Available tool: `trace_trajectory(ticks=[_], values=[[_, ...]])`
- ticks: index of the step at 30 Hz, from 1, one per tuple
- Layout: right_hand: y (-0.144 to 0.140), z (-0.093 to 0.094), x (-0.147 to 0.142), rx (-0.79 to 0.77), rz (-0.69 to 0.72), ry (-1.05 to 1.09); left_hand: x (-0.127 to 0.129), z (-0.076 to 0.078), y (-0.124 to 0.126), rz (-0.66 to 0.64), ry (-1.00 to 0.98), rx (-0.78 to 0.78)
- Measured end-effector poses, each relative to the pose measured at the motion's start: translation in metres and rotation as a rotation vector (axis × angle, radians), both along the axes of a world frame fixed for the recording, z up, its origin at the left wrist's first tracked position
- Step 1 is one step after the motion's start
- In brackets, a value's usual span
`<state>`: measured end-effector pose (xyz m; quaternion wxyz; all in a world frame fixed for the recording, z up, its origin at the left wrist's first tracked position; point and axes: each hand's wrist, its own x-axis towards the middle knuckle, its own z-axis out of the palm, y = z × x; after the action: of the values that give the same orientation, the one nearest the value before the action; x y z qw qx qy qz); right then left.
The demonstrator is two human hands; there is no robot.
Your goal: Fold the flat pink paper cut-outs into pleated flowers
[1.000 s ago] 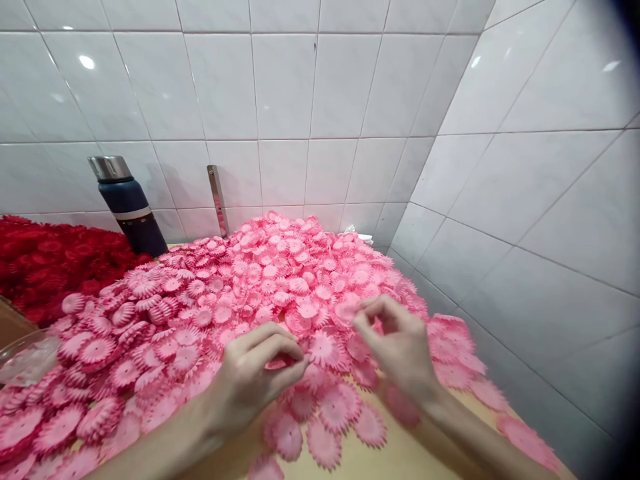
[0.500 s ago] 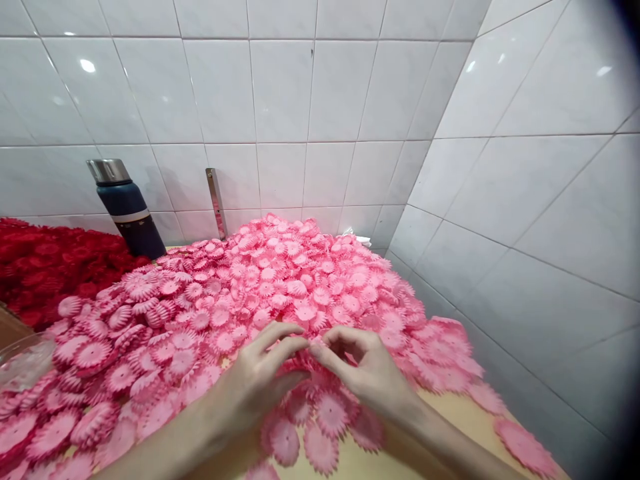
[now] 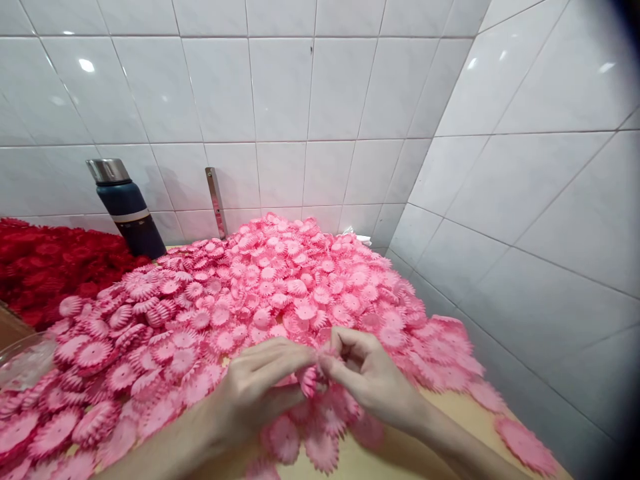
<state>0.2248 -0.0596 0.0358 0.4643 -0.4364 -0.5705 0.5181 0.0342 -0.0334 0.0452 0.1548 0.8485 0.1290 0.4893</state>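
A big heap of pink paper flower discs [image 3: 280,287] covers the wooden table [image 3: 380,460] in front of me. My left hand [image 3: 260,390] and my right hand [image 3: 367,377] meet at the heap's near edge. Between their fingertips they pinch one pink flower disc [image 3: 309,380], lifted slightly and tilted on edge. Several loose pink discs lie flat just below my hands.
A dark blue flask [image 3: 126,208] with a steel cap stands at the back left against the tiled wall. A pile of red flower discs [image 3: 45,263] lies far left. A clear plastic container [image 3: 23,363] shows at the left edge. White tiled walls close the back and right.
My right hand came in from the right to meet my left hand. Both now pinch one pink disc, raised off the heap.
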Motion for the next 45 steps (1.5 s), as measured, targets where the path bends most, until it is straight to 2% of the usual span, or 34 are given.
trace_trajectory(ticks=[4,8,12,18,22,32,39,45], values=[[0.008,0.002,0.014,0.013,-0.065,0.053,-0.006,0.008,0.001,0.096,-0.028,-0.234],[0.011,0.002,0.019,0.147,-0.192,-0.153,-0.004,0.002,0.005,0.146,-0.078,-0.525],[0.008,0.000,0.012,0.228,-0.281,-0.261,0.001,-0.001,0.007,0.124,-0.078,-0.685],[0.001,0.005,0.005,0.181,-0.084,-0.198,0.003,0.007,0.007,0.116,-0.063,-0.895],[-0.003,0.006,0.003,0.176,-0.019,-0.095,0.003,0.007,0.008,0.087,-0.101,-1.054],[-0.004,0.000,-0.003,0.206,-0.043,-0.055,0.006,0.002,0.007,0.020,-0.083,-1.136],[-0.005,0.000,-0.002,0.184,-0.053,-0.051,0.009,0.003,0.006,-0.047,-0.156,-1.308],[-0.004,-0.001,-0.003,0.177,-0.055,-0.023,0.010,0.004,0.006,-0.085,-0.150,-1.337]])
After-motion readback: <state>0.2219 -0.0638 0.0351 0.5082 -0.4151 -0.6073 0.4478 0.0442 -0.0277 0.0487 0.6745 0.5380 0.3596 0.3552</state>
